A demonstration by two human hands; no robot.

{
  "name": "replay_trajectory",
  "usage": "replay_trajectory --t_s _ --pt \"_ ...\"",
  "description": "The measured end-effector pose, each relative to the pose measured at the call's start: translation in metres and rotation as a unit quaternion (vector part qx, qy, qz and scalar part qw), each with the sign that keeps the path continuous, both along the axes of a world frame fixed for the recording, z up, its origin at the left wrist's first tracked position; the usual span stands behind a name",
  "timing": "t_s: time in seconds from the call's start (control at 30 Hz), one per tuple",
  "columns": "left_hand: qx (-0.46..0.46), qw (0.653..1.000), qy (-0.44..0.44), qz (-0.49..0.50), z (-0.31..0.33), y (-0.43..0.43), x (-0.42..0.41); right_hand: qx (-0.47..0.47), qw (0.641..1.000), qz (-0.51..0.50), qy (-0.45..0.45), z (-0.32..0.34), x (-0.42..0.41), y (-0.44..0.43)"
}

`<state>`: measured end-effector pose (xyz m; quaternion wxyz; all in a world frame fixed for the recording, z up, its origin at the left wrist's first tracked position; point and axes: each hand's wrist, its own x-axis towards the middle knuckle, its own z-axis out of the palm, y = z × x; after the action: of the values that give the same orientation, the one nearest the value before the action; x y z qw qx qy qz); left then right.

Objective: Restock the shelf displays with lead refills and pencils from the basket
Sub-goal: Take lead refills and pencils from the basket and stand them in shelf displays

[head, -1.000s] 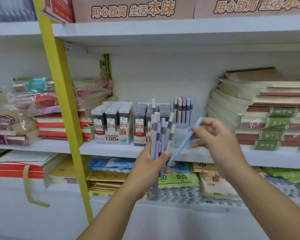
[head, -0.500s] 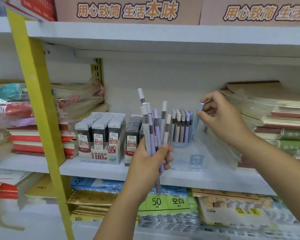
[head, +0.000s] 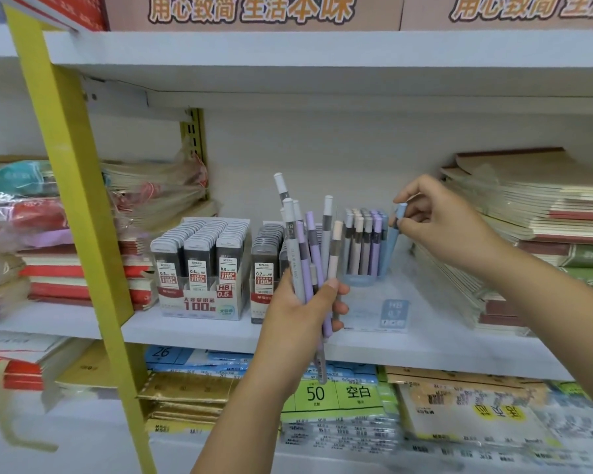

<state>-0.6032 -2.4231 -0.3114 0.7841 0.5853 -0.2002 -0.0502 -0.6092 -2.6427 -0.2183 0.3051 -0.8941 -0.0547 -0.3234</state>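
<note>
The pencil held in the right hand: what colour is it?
Light blue pencil, best seen in the head view.

Pastel mechanical pencils [head: 303, 254] in plastic, matt barrels, smooth caps. Clear plastic display holder [head: 374, 295], faintly frosted. Dark grey plastic lead-refill cases [head: 199, 265] in a printed glossy cardboard tray [head: 202, 306]. White-painted smooth metal shelf [head: 185, 331]; yellow painted metal upright [head: 79, 186]. Kraft-paper notebooks [head: 534, 200], matt; crinkled glossy film over the left stacks [head: 151, 196].

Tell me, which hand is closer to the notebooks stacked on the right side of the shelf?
Right. The right hand, pinching a blue pencil, is just beside the notebook stack. The left hand, gripping a pencil bunch, is farther left.
</note>
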Motion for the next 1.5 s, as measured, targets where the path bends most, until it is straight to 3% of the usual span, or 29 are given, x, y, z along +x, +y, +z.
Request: replay_trajectory --t_s 0.2,0.37,0.53,0.63,0.7,0.8,0.87,1.0,1.13,1.27,1.4,1.5 --pt "0.001 1.0 -0.005 -0.008 -0.002 0.0 0.001 -0.033 0.999 0.0 0.026 0.0 -0.001 -0.003" --pt "0.0 1.0 -0.001 -0.013 -0.004 -0.001 0.003 -0.062 0.996 -0.053 -0.037 -0.005 0.004 -0.001" --pt "0.001 1.0 0.017 -0.023 -0.004 -0.002 0.002 -0.057 0.994 -0.086 -0.026 -0.018 0.005 0.004" --pt "0.003 0.999 0.019 -0.033 -0.006 -0.001 0.001 -0.078 0.988 -0.109 -0.081 -0.022 -0.009 0.019" --pt "0.005 0.999 0.018 -0.04 -0.006 -0.002 0.001 -0.041 0.994 -0.05 -0.089 -0.024 -0.021 0.036" --pt "0.013 0.999 0.009 -0.045 -0.006 -0.004 -0.001 0.134 0.988 0.066 0.021 -0.026 -0.034 0.061" --pt "0.021 0.999 0.002 -0.049 -0.006 -0.007 -0.004 0.196 0.974 0.096 0.055 -0.028 -0.036 0.068" --pt "0.018 0.999 -0.001 -0.047 -0.006 -0.009 -0.006 0.255 0.962 0.098 0.018 -0.023 -0.039 0.065" --pt "-0.006 1.0 0.003 -0.021 -0.004 -0.005 0.0 0.296 0.946 0.087 -0.104 -0.003 -0.039 0.043" --pt "-0.004 1.0 0.004 0.004 -0.007 -0.003 0.003 0.223 0.958 0.069 -0.168 0.014 -0.031 0.025" --pt "0.006 1.0 -0.001 0.01 -0.009 -0.003 0.004 0.074 0.991 0.033 -0.11 0.004 -0.018 0.027" --pt "0.002 1.0 0.005 0.006 -0.009 -0.003 0.004 0.043 0.996 0.027 -0.07 -0.01 -0.01 0.029"
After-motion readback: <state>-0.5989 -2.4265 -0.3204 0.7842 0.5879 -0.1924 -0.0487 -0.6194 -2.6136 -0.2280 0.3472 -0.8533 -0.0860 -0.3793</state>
